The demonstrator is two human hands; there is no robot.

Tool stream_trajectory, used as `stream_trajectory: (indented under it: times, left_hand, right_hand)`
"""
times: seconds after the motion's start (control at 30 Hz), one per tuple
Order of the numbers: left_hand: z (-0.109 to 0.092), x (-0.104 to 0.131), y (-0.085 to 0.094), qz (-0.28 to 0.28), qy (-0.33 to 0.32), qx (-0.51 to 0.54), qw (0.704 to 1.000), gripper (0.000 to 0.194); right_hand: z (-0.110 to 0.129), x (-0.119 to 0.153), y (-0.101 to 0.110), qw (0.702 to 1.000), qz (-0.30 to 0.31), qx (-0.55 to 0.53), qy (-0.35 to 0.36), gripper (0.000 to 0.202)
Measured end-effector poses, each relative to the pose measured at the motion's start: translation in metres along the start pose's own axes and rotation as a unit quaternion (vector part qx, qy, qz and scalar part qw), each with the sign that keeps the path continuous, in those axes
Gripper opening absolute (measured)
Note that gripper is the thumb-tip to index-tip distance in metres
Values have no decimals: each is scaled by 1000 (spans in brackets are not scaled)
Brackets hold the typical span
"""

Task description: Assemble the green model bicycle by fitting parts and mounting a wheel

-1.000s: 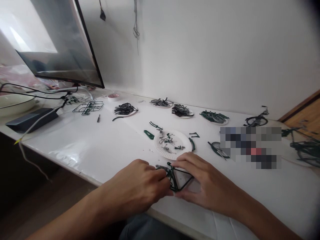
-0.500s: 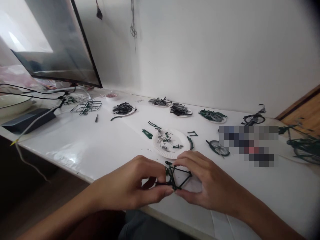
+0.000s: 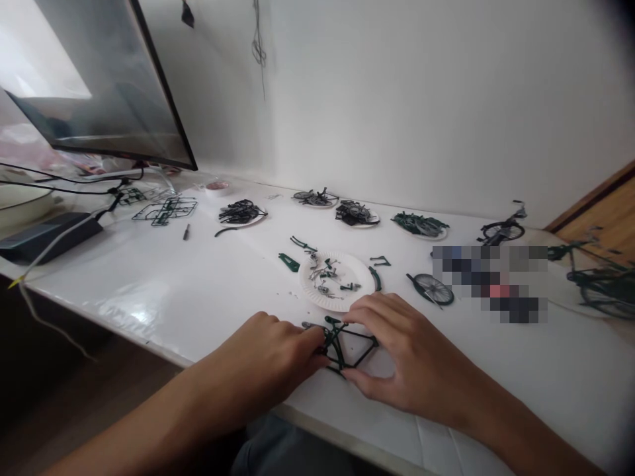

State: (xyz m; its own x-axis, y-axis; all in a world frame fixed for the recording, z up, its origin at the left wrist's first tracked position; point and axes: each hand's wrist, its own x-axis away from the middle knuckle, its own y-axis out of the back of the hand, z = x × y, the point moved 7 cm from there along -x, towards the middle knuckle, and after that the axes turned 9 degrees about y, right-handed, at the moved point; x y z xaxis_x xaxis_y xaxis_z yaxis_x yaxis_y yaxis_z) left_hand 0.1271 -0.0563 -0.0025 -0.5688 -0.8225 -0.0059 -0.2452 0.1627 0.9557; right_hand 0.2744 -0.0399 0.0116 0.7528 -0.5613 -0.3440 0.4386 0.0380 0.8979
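Left hand: thumb and fingers pinched narrow at the left end of a dark green bicycle frame; exact contact partly hidden. Frame lies between the hands, long axis roughly left to right, from one hand toward the other — cannot tell whether it rests on the counter. Right hand: spread wider, fingertips at the frame's far edge, thumb at its near edge. Neither hand nearer; both are at the frame. Surroundings, left to right: sprues and slim tool, well apart; flat green piece; paper plate holding small parts, just beyond the hands — its near rim limits room there; spoked wheel, past the right hand.
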Motion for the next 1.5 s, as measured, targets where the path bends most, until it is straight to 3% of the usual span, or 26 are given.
stream_trajectory:
  times: [0.23, 0.5, 0.67, 0.93, 1.2, 1.5]
  left_hand:
    - [-12, 5, 8, -40, -81, -66, 994, 31]
    - [-13, 11, 11, -38, -93, -69, 993, 27]
    - [-10, 10, 9, -42, -78, -81, 993, 25]
    - [-5, 9, 7, -46, -64, -86, 993, 25]
    - [-7, 9, 3, -50, -70, -89, 992, 26]
    - [-9, 10, 3, -34, -63, -99, 993, 19]
  right_hand:
    - [-1, 0, -4, 1000, 11, -6, -3, 42]
    - [-4, 1, -1, 999, 22, -37, -5, 49]
    - [-13, 2, 1, 998, 20, -44, -40, 28]
    - [-33, 4, 14, 996, -49, 2, -74, 16]
    - [-84, 14, 43, 975, -151, 70, -145, 15]
    - [-99, 18, 46, 966, -161, 93, -177, 14]
